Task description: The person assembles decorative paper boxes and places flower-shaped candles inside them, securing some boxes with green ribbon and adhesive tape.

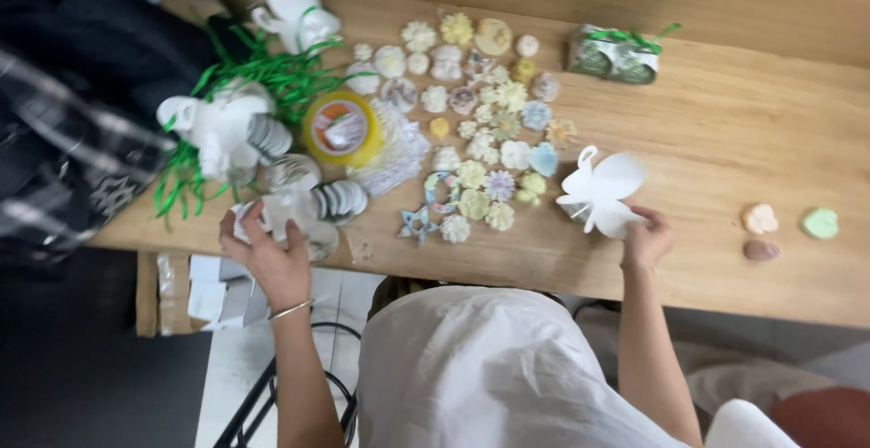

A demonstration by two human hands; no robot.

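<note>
The white paper box (601, 192), folded open with petal-like flaps, stands on the wooden table (725, 131) near its front edge, and it lies just to the upper left of the right hand (647, 238). The fingers (634, 220) of this hand are bent and closed on the lower right flap of the box, so the hand grips it at the edge. The left hand (267, 253) is at the other side, near the table edge, and its fingers are curled around a clear round piece (292, 196); the picture is blurred there, so I cannot tell exactly what kind of thing it is. Just beside it lies a row of small round discs (340, 199). Between the two hands, many small flower-shaped and shell-shaped pieces (480, 113) in pale colours are spread on the table; they are too many and too blurred to count surely. There is one yellow tape roll (342, 127), one finished box with a green ribbon (613, 53) at the far side, and one heap of green ribbon (272, 72). At the right, well apart from the box, I count three loose pieces (788, 226): one pink, one green, one brownish.
</note>
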